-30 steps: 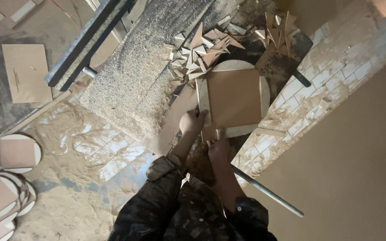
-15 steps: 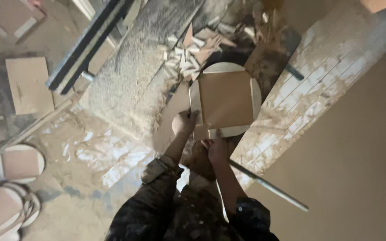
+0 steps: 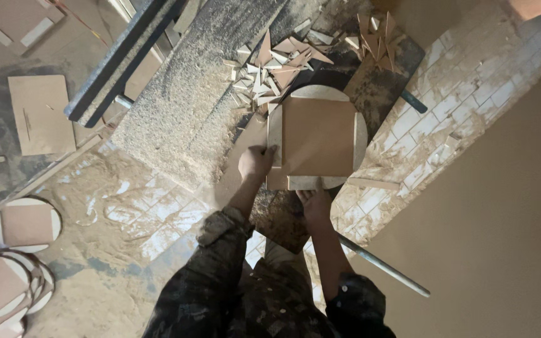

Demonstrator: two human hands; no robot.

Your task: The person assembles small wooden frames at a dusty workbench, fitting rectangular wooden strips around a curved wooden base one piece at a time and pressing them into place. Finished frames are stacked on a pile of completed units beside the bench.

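A brown square board (image 3: 318, 138) lies on top of a pale round board (image 3: 359, 134) in the middle of the view. My left hand (image 3: 255, 163) grips the square board's left edge. My right hand (image 3: 315, 200) holds the near edge, fingers curled under it. Both boards rest flat over a dark, dusty work surface (image 3: 377, 87). Just behind them lies a heap of small triangular wood offcuts (image 3: 277, 66).
A long sawdust-covered bench (image 3: 189, 100) with a dark metal rail (image 3: 126, 59) runs up the left. Round boards topped with squares are stacked at the lower left (image 3: 7, 281). A flat board (image 3: 42, 116) lies on the floor. A metal pipe (image 3: 386, 266) and a large tan panel (image 3: 508, 219) lie right.
The hands keep their hold on the boards. The view has shifted slightly, and the square board now sits a little more squarely over the round one.
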